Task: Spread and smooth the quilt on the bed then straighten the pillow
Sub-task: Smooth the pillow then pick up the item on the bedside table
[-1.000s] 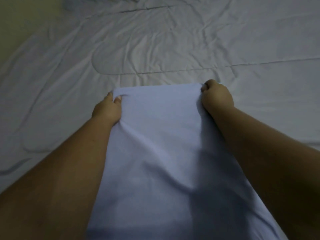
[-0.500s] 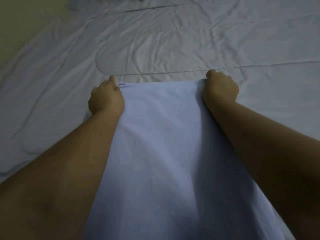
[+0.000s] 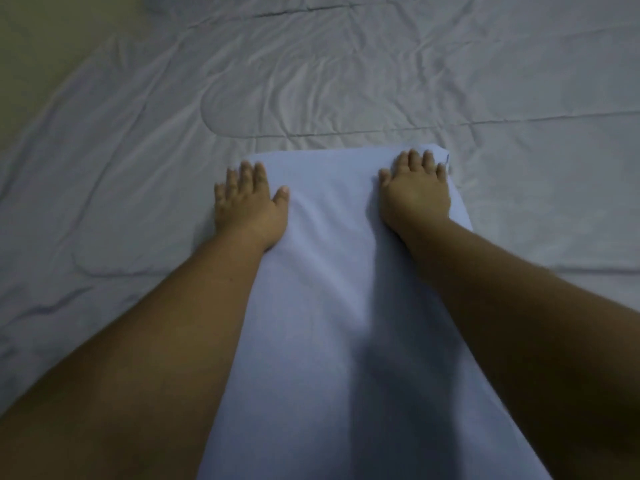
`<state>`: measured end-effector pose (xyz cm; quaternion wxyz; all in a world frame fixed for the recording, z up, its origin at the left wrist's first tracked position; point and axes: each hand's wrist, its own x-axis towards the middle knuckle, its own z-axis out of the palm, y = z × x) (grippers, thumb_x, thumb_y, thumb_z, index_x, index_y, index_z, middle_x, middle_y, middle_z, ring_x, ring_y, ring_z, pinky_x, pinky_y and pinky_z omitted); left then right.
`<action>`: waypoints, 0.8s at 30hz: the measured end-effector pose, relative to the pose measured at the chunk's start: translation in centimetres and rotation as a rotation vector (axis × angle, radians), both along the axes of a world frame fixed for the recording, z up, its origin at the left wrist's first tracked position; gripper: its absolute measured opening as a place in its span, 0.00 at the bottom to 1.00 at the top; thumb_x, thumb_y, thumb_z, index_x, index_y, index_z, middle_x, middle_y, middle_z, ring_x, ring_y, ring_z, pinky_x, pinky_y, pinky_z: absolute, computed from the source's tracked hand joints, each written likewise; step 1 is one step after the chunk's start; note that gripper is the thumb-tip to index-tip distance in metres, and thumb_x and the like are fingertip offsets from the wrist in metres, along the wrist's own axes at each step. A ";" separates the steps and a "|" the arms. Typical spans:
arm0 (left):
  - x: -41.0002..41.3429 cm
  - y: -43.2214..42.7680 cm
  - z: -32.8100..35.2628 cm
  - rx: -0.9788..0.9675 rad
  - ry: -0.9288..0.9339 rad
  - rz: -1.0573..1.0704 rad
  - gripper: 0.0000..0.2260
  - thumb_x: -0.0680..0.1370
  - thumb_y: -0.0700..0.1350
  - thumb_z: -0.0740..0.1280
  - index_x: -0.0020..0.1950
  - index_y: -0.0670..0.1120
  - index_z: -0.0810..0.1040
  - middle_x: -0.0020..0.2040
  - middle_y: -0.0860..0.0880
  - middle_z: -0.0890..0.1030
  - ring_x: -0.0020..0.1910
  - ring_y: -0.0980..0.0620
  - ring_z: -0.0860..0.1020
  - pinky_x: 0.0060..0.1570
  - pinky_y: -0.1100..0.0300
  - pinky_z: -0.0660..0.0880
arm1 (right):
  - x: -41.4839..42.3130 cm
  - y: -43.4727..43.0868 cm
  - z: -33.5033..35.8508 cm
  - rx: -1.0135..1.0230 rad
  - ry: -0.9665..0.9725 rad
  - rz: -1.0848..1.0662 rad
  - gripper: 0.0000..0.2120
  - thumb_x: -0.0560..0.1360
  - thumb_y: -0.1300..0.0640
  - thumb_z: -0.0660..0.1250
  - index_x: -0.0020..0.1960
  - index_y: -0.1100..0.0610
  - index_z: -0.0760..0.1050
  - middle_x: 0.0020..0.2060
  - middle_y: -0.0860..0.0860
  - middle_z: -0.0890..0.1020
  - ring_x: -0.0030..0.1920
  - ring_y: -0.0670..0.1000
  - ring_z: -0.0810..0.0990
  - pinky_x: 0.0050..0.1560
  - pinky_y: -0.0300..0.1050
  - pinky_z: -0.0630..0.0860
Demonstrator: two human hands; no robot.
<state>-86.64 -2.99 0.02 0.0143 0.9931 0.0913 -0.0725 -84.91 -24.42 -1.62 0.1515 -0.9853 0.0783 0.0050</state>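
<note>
Your left hand (image 3: pixel 247 206) lies flat and open, fingers spread, palm down on the far left corner of the pillow (image 3: pixel 339 306), its outer fingers reaching past the edge toward the quilt (image 3: pixel 346 81). Your right hand (image 3: pixel 415 192) is open as well, pressed palm down on the far right corner with the fingertips close to the far edge; neither hand grips anything. The pillow runs lengthwise away from you, its long axis near to far, its short far end squared off just short of a stitched seam in the quilt. Its cover is smooth, pale blue cloth with soft folds between your wrists. The quilt beneath is whitish grey, creased, stitched in curved lines, and spreads to the left, right and far side. A dull greenish surface (image 3: pixel 41 46), too dim to identify, shows at far left.
</note>
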 end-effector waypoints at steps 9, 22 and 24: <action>-9.5 1.6 -0.6 -0.041 0.000 -0.048 0.26 0.82 0.56 0.45 0.78 0.48 0.44 0.79 0.50 0.43 0.78 0.51 0.44 0.76 0.50 0.41 | -10.8 0.5 -1.1 -0.033 0.030 -0.035 0.28 0.81 0.46 0.44 0.77 0.58 0.48 0.77 0.53 0.50 0.77 0.53 0.46 0.75 0.51 0.40; -25.6 2.9 -1.3 -0.103 -0.045 -0.005 0.29 0.82 0.56 0.47 0.78 0.44 0.44 0.79 0.47 0.44 0.78 0.48 0.44 0.76 0.50 0.42 | -28.0 0.7 -0.5 -0.039 0.029 -0.289 0.29 0.81 0.47 0.48 0.76 0.61 0.49 0.77 0.57 0.52 0.76 0.56 0.49 0.75 0.53 0.43; -26.7 2.9 -0.5 -0.085 -0.074 0.015 0.29 0.82 0.56 0.46 0.78 0.43 0.43 0.79 0.45 0.43 0.78 0.47 0.43 0.76 0.49 0.41 | -28.7 0.9 0.4 -0.020 -0.010 -0.345 0.29 0.81 0.48 0.49 0.76 0.62 0.49 0.76 0.58 0.53 0.76 0.57 0.49 0.75 0.54 0.44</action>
